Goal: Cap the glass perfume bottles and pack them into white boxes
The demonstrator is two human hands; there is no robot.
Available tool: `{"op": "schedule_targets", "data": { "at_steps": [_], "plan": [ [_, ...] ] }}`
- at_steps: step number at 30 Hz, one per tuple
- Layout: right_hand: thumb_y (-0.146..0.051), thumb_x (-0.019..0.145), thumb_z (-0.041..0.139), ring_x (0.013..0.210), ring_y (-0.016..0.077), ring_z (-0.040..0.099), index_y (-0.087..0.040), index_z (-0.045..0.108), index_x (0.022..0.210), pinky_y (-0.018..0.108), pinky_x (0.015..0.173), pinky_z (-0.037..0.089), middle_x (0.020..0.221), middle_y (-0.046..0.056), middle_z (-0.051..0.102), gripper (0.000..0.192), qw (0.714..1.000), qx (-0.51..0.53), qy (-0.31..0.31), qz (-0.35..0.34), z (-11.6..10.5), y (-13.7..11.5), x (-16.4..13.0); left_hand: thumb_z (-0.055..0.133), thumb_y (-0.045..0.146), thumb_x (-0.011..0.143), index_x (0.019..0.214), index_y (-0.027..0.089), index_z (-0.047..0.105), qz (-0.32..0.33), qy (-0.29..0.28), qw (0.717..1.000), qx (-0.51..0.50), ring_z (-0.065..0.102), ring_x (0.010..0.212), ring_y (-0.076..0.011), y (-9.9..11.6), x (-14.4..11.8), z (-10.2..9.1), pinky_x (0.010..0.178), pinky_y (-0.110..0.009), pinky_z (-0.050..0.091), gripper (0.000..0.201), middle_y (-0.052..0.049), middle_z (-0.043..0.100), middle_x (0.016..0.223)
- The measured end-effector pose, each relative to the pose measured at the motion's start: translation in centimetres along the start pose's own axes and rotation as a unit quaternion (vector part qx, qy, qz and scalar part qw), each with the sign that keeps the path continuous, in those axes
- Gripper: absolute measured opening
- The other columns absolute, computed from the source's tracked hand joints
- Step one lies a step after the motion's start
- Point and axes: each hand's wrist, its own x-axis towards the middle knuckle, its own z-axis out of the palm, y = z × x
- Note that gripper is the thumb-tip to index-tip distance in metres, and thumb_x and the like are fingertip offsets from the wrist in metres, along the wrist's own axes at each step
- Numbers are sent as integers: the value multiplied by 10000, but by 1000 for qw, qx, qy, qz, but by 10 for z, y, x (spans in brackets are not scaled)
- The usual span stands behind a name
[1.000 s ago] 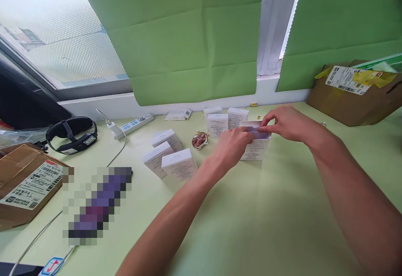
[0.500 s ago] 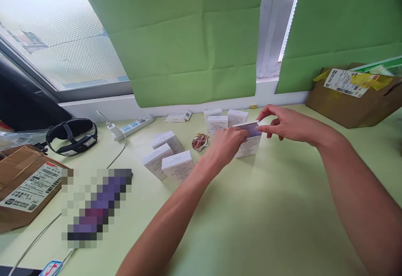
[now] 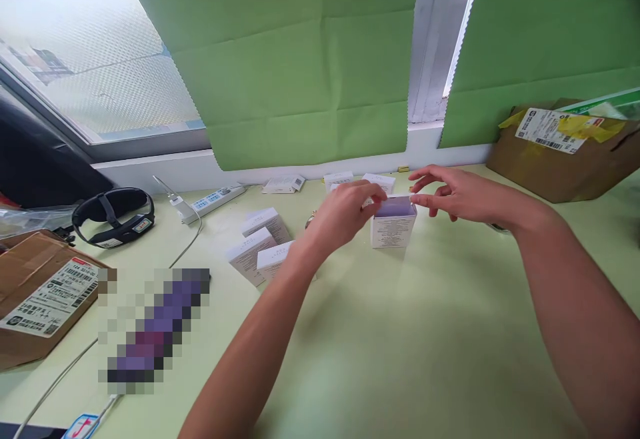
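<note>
One open white box point(image 3: 393, 224) between two hands, perhaps untouched.

I see open desk point(image 3: 400, 332) in front of the small box point(image 3: 393, 229). Behind it more white boxes point(image 3: 380, 182) crowd close; three others point(image 3: 260, 239) block the left.

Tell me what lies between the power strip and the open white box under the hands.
In the head view, between the power strip and the open white box lie closed white boxes and the left hand.
</note>
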Motion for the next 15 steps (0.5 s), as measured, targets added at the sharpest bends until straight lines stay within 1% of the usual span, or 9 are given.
{"op": "schedule_targets", "data": {
  "at_steps": [2, 4, 7, 9, 11, 13, 15],
  "plan": [
    [-650, 799, 664, 774, 221, 705, -334, 580, 1315, 328, 526, 545, 1314, 79, 659, 611, 1000, -9, 6, 3, -2, 0, -1, 547, 193, 954, 994, 213, 704, -10, 30, 999, -10, 605, 688, -108, -2, -1, -12, 699, -252, 442, 163, 7, 743, 1013],
    [-666, 794, 664, 755, 208, 693, -350, 584, 1299, 318, 525, 533, 1283, 65, 676, 601, 1000, -23, 16, 12, -5, -1, -3, 549, 240, 957, 1006, 217, 704, -39, 55, 998, -2, 604, 680, -109, -3, -3, -23, 714, -264, 447, 164, 4, 744, 1003],
    [-676, 795, 664, 712, 184, 667, -366, 591, 1273, 297, 509, 495, 1252, 46, 689, 574, 999, -33, 37, 23, -10, -3, -6, 554, 302, 948, 1030, 213, 701, -124, 61, 990, 39, 618, 717, -141, -10, -7, -39, 738, -294, 454, 190, -22, 742, 985],
    [-674, 804, 657, 694, 173, 651, -362, 606, 1249, 292, 509, 478, 1223, 44, 695, 545, 997, -28, 59, 27, -13, -5, -9, 559, 323, 938, 1090, 207, 683, -191, 35, 979, 68, 634, 794, -175, -19, -11, -47, 768, -318, 461, 228, -47, 735, 1035],
    [-665, 818, 651, 677, 164, 628, -347, 622, 1229, 295, 524, 471, 1149, 53, 712, 521, 996, -23, 83, 34, -16, -7, -11, 574, 334, 924, 1179, 197, 646, -244, -15, 965, 96, 641, 911, -213, -30, -14, -51, 811, -336, 465, 298, -70, 715, 1123],
    [-660, 826, 647, 652, 154, 597, -342, 631, 1214, 300, 540, 465, 1036, 54, 724, 503, 993, -18, 107, 44, -19, -6, -12, 597, 348, 906, 1250, 186, 607, -279, -64, 951, 119, 633, 1012, -243, -39, -17, -53, 849, -348, 465, 381, -89, 683, 1209],
    [-663, 813, 662, 623, 150, 571, -349, 642, 1187, 309, 546, 462, 931, 40, 721, 488, 989, -13, 136, 55, -23, -2, -12, 610, 374, 895, 1287, 182, 583, -299, -83, 942, 127, 628, 1060, -256, -45, -19, -55, 870, -352, 465, 437, -100, 663, 1253]
  ]
}}
